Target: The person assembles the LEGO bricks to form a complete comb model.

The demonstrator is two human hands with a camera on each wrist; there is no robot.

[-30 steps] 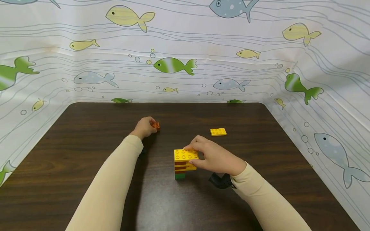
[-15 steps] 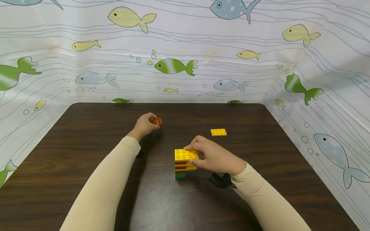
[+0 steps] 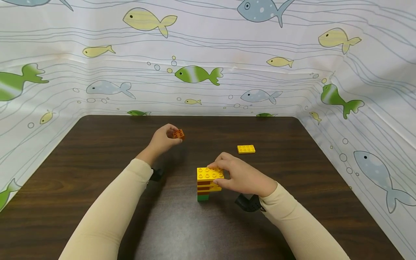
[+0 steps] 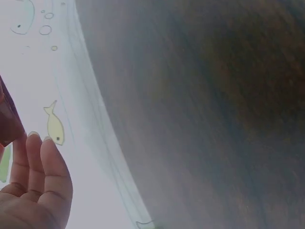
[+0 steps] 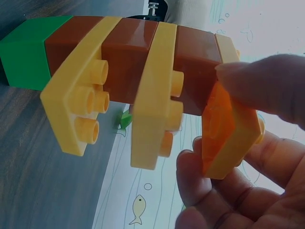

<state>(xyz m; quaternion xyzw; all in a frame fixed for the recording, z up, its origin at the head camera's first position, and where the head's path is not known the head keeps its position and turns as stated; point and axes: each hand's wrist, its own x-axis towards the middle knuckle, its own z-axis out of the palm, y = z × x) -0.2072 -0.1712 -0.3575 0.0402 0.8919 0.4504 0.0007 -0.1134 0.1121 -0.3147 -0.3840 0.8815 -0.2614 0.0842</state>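
In the head view my left hand (image 3: 163, 139) pinches a small orange-brown toy brick (image 3: 178, 134) between thumb and fingers, above the far part of the table. Only an edge of that brick (image 4: 8, 119) shows in the left wrist view. My right hand (image 3: 240, 174) grips the top yellow plate (image 3: 209, 173) of a brick tower, thumb on the near side and fingers behind. Seen in the right wrist view, the tower has a green brick (image 5: 33, 52) at its foot, then brown bricks (image 5: 128, 59) alternating with yellow plates (image 5: 155, 95) that jut out to one side.
A loose yellow plate with studs (image 3: 246, 149) lies on the dark wood table (image 3: 276, 216), beyond the right hand. A white curtain with printed fish (image 3: 227, 43) stands round the back and sides of the table.
My left hand has moved away and slightly right, lifting the orange-brown brick from the table. My right hand and the tower have stayed in place.
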